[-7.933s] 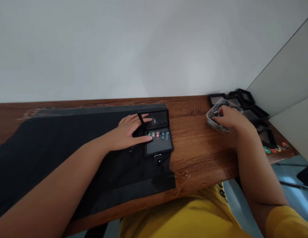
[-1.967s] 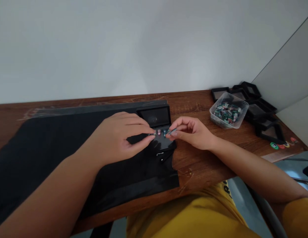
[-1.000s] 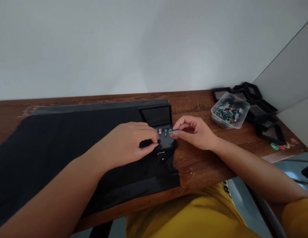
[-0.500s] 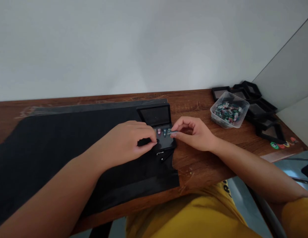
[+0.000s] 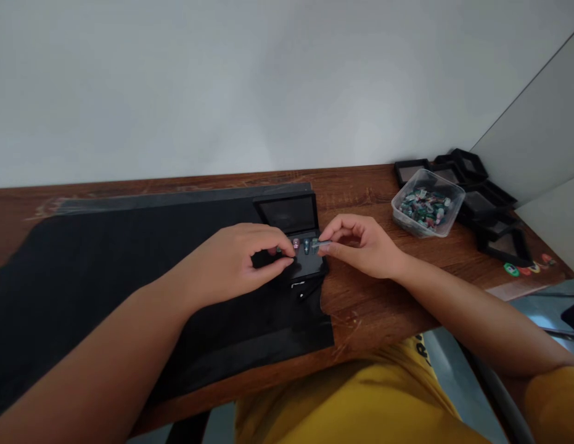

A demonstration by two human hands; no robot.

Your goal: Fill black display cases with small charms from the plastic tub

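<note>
An open black case (image 5: 309, 266) lies on the black mat, its lid with a clear window tilted up at the back. Several small decorated nail-shaped pieces sit in a row inside, among them a pink one (image 5: 296, 243) and a blue-grey one (image 5: 307, 246). My left hand (image 5: 250, 256) is over the case's left part, thumb and forefinger nearly together; anything between them is too small to make out. At the case's right edge, my right hand (image 5: 356, 245) pinches a thin clear strip (image 5: 320, 244) between thumb and forefinger.
To the right, a clear plastic tub (image 5: 423, 231) holds many small coloured pieces. Several black frame-like cases (image 5: 504, 243) are piled beside and behind it. Small coloured tags (image 5: 511, 270) lie near the table's right edge. A black mat (image 5: 106, 265) covers the left side.
My left fingertips have shifted slightly up, and the gap between thumb and forefinger looks different, with more coloured pieces showing through it. My right hand has barely moved and still pinches the strip.
</note>
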